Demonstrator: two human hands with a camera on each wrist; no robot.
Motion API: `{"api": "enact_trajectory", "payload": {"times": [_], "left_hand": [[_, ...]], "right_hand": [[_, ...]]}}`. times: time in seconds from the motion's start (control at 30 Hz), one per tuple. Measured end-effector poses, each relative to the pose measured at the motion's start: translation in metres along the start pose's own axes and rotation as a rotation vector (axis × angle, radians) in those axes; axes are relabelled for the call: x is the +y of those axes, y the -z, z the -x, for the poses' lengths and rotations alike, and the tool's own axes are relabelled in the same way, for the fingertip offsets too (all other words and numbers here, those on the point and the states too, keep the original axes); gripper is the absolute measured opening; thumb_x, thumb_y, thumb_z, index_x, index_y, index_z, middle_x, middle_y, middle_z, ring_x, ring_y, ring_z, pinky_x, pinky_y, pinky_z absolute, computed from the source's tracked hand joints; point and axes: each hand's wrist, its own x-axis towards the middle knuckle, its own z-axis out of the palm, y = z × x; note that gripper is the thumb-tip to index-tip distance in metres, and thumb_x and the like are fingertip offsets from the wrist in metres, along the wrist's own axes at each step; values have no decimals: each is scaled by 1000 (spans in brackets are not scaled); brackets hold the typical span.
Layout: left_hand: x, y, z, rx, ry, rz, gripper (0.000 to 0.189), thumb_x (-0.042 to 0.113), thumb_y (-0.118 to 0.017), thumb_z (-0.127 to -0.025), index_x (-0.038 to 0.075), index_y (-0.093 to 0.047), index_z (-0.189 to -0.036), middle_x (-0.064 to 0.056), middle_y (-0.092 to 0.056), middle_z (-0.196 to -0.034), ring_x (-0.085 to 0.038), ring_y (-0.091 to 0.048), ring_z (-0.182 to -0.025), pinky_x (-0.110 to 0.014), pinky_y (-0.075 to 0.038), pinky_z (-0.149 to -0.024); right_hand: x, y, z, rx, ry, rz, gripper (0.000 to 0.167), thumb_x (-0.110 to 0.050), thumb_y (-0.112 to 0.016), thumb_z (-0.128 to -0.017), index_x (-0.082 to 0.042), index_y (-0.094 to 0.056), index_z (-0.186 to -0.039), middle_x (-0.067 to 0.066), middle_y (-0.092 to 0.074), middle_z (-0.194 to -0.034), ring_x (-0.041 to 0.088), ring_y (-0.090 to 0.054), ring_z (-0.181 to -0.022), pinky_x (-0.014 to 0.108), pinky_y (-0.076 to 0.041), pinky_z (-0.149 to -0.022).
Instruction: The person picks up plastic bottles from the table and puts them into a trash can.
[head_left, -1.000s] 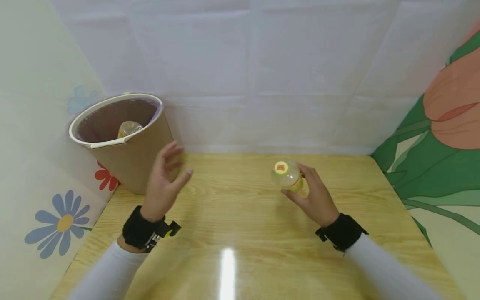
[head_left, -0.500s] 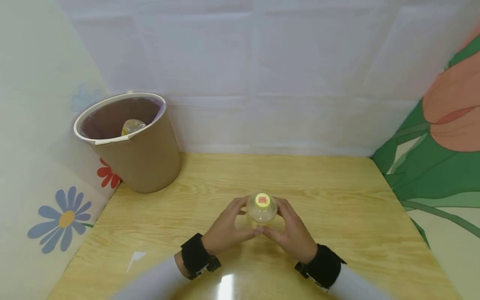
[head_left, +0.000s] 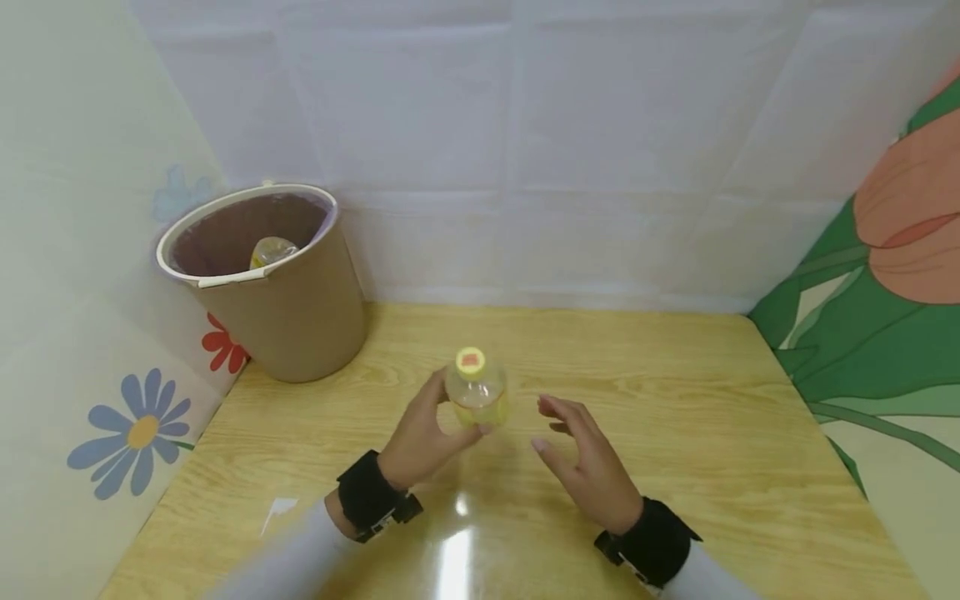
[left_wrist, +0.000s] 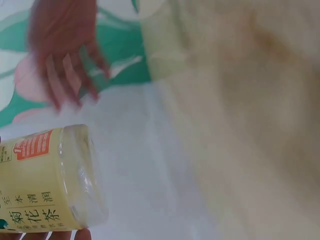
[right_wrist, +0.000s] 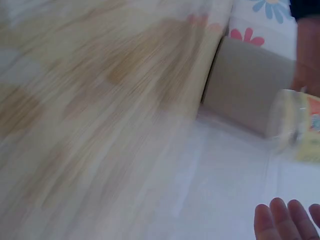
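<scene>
My left hand (head_left: 420, 437) grips a clear plastic drink bottle (head_left: 480, 396) with a yellow cap, near the middle of the table. Its thumb and fingers wrap the sides, and the cap tilts a little towards the left. A pale yellow label (left_wrist: 32, 185) with printed characters and a red patch shows in the left wrist view. To the right of the bottle, apart from it, my right hand (head_left: 592, 467) holds nothing, its fingers loosely bent. In the right wrist view its fingertips (right_wrist: 280, 212) appear below the bottle.
A brown bin (head_left: 300, 325) with a white rim and thin liner stands at the table's back left. Another clear bottle (head_left: 272, 250) is inside it. The wooden table (head_left: 637, 358) meets a white-covered wall (head_left: 600, 167); a small white scrap (head_left: 281, 506) shows at front left.
My right hand carried the bottle to the middle, where both hands held it. The right hand then let go, and my left hand moved the bottle leftward and away from me.
</scene>
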Motion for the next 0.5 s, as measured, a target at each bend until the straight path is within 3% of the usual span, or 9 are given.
{"api": "enact_trajectory", "payload": {"times": [0.13,0.27,0.4,0.5], "left_hand": [[15,51,-20,164,-103,9,76,13,-81,-82,16,-40,-147,-4,-59,-133,-19,-58,-119,-45,-45,-105],[42,110,-38,331,-181,122,77,-2,-75,-82,15,-38,-147,-6,-55,-136,-20,-55,-124,-34,-43,-108],[69,166,-47,461,-184,204,76,-4,-72,-81,17,-38,-145,-4,-50,-139,-23,-51,-129,-29,-43,-107],[81,204,-57,520,-151,244,76,-5,-72,-82,19,-36,-145,-4,-48,-142,-25,-49,-134,-33,-42,-111]], "right_hand": [[10,6,3,17,-55,19,53,-22,-60,-100,-22,-40,-150,0,-51,-140,15,-50,-129,27,-48,-101],[20,11,8,32,-82,71,47,-21,-60,-101,-16,-46,-145,3,-51,-140,17,-50,-129,32,-49,-99],[28,16,13,31,-105,111,44,-21,-58,-101,-10,-50,-143,7,-50,-142,20,-49,-130,41,-47,-100],[35,19,16,41,-120,124,42,-21,-58,-101,-8,-51,-141,9,-51,-141,22,-49,-130,40,-45,-100]]}}
